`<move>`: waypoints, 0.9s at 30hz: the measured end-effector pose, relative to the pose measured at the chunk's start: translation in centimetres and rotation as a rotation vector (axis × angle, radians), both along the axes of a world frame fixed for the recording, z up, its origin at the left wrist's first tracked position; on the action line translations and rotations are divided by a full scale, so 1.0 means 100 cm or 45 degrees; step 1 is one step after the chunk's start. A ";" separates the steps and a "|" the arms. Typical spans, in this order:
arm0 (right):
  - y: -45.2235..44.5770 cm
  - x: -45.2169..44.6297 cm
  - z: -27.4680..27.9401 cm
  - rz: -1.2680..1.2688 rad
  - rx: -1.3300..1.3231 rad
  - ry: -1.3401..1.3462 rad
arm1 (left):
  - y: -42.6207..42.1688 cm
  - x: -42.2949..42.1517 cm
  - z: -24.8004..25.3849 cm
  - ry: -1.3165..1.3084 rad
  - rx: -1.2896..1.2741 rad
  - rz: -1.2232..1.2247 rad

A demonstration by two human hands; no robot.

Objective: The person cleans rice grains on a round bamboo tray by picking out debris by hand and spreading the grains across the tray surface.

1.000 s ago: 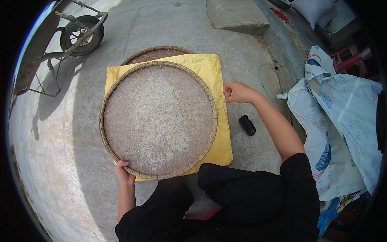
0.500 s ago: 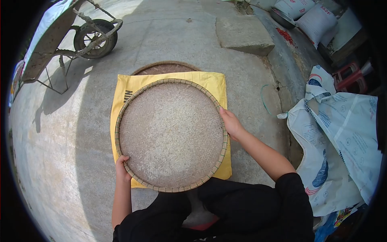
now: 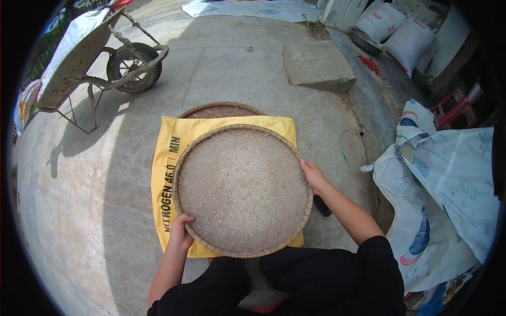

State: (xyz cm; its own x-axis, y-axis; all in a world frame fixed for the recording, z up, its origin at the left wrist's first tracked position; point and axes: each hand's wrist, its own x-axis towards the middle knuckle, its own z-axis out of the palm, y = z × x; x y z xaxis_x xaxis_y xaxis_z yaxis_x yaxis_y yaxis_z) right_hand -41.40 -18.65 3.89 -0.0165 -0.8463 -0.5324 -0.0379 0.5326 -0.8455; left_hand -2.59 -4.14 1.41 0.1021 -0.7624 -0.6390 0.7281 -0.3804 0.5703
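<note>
Nearest the body, the left hand [image 3: 181,231] is closed on the near-left rim of a round woven tray [image 3: 243,255], thumb over the edge. The right hand [image 3: 314,176] grips the rim on the right side. A second ago the right hand was off the tray, fingers pinched beside its right edge; now both hands hold it. The tray lies in front of the knees, above a yellow sack [image 3: 164,145]; whether it touches the sack cannot be told. Pale grains [image 3: 253,184] cover it, spread more evenly than a second ago, when they lay clumpier in the middle.

Compared with half a second ago, the tray sits farther right over the sack, overhanging its right edge and partly covering a black object [image 3: 322,206] on the floor. On the sack's left side, black print now reads "NITROGEN 46.0 / MIN"; before, only its last letters showed.

To the right lie white bags [image 3: 416,216] with blue and red print, too small to read. Past the yellow sack shows the far rim of a second tray [image 3: 221,109]. Farther off stand a wheelbarrow [image 3: 71,68] at left and, at far right, stacked white sacks [image 3: 414,42] marked "552F" in red.
</note>
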 end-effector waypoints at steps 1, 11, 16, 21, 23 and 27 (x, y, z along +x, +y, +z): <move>-0.004 0.002 0.004 0.006 -0.015 -0.002 | -0.004 0.003 -0.004 -0.002 -0.015 0.006; -0.003 -0.001 0.000 0.098 -0.090 0.126 | -0.006 -0.006 -0.004 -0.227 -0.169 -0.061; 0.009 0.011 -0.006 0.356 -0.251 0.508 | -0.009 0.025 -0.011 0.133 0.046 -0.059; 0.001 -0.002 0.005 0.088 -0.033 0.221 | -0.013 0.012 -0.033 -0.034 -0.055 -0.091; 0.018 0.016 -0.019 0.401 -0.382 0.728 | -0.007 0.039 -0.034 0.066 -0.004 -0.068; 0.003 0.005 -0.011 0.156 -0.085 0.137 | 0.007 0.011 -0.017 -0.047 -0.092 -0.070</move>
